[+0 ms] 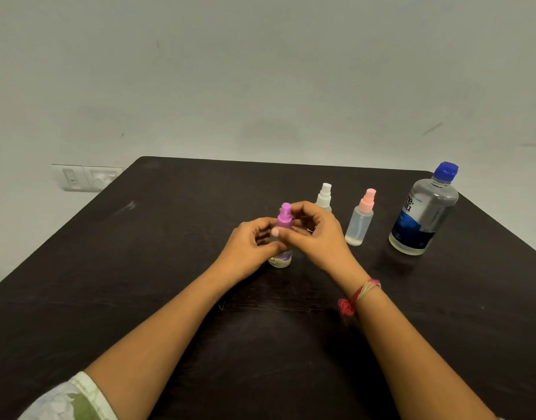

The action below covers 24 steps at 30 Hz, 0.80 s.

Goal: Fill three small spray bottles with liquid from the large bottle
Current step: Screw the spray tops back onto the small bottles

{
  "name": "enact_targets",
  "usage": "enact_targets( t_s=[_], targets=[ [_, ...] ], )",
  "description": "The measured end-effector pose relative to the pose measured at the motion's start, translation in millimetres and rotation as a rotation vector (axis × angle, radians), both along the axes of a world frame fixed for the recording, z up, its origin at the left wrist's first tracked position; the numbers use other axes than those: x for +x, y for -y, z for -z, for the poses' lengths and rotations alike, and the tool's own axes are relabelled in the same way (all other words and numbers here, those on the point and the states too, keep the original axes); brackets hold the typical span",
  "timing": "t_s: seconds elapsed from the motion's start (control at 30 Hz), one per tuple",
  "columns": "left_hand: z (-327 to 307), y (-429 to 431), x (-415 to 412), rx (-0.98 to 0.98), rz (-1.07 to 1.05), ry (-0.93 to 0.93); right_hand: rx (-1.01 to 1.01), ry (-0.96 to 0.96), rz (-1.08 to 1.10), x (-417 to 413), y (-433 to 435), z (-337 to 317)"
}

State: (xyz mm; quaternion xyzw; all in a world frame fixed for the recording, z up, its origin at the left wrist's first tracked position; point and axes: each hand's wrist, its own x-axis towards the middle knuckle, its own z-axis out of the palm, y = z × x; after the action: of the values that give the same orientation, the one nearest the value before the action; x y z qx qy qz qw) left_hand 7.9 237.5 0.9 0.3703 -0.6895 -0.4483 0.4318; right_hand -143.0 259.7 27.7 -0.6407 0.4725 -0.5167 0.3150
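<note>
Table (169, 268) dark brown-black. Held spray bottle (282, 237): purple pump, clear body, purple-white label. Second spray bottle (324, 197): white pump. Third spray bottle (360, 219): pink pump, clear body. Large bottle (424, 210): blue cap, clear, dark blue label. Wrist thread (356, 295) red. Sleeve (69, 401) white-green print

Plain room: dark table (169, 268), bare wall (260, 71), wall switchboard (85, 177).

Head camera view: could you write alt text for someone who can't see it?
Two hands, left hand and right hand, hold a purple-capped spray bottle on a dark table. Beyond stand a white-capped spray bottle, a pink-capped spray bottle and a large blue-capped bottle.
</note>
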Motion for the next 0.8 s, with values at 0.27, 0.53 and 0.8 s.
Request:
enact_targets(
  t_s=[0.27,0.53,0.8],
  targets=[
    [-0.7,-1.2,-0.3,0.002,0.006,-0.012,0.005,0.023,-0.048,-3.1,0.1,-2.5],
    [-1.4,-0.8,0.4,0.006,0.002,-0.003,0.017,-0.046,-0.105,-4.7,-1.9,-6.9],
    [-0.9,-0.5,0.4,0.001,0.0,-0.004,0.009,0.054,-0.061,-3.2,-0.5,-4.0]
  ],
)
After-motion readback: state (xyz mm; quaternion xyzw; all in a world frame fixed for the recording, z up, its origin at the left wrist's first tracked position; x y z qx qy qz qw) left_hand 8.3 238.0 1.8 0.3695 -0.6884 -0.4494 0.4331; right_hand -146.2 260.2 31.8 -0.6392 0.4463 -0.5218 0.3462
